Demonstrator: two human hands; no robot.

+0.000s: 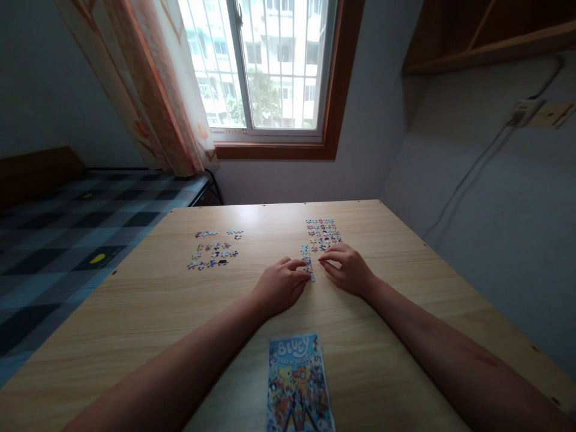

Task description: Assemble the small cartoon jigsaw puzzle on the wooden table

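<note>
A narrow joined strip of puzzle pieces (305, 249) lies on the wooden table (252, 219). My left hand (282, 285) rests at the strip's left side, its thumb and index fingertips touching the lower part, fingers slightly apart. To the right of the strip, my right hand (345, 269) hovers with thumb and fingers bent close together; whether a piece is between them is too small to tell. Loose puzzle pieces (322, 228) sit in rows just beyond my right hand. More loose pieces (215, 254) are spread in rows at the left.
A Bluey picture sheet (299, 384) lies at the near middle of the table, between my forearms. A bed with a checked cover (112, 210) stands at the left. Beyond the table are a window (283, 72) and a curtain (157, 84).
</note>
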